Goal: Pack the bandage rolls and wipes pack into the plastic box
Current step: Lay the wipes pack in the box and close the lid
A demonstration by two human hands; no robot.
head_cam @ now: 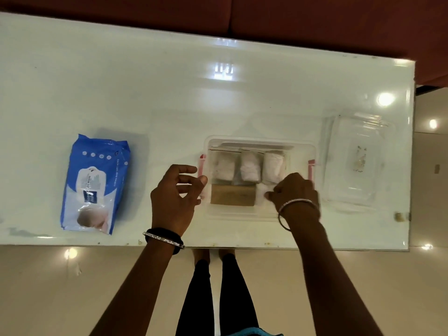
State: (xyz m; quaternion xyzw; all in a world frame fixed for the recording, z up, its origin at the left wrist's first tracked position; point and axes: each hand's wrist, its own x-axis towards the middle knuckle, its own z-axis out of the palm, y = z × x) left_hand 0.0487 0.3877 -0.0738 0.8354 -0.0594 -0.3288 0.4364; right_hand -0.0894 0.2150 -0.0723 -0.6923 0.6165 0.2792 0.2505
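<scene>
A clear plastic box (259, 141) with pink side clips stands at the middle of the white table. Inside it lie three white bandage rolls (248, 167) side by side in the far half, with a brown roll (232, 195) in front of them. My right hand (294, 190) reaches into the box's near right corner, fingers curled; whether it holds anything is hidden. Just outside the box's left wall my left hand (175, 195) hovers with fingers apart, holding nothing. The blue wipes pack (95, 184) lies flat on the table far to the left.
The box's clear lid (356, 163) rests on the table to the right of the box, close to the table's right edge. The table's near edge runs just under my wrists. A dark red sofa stands beyond the far edge.
</scene>
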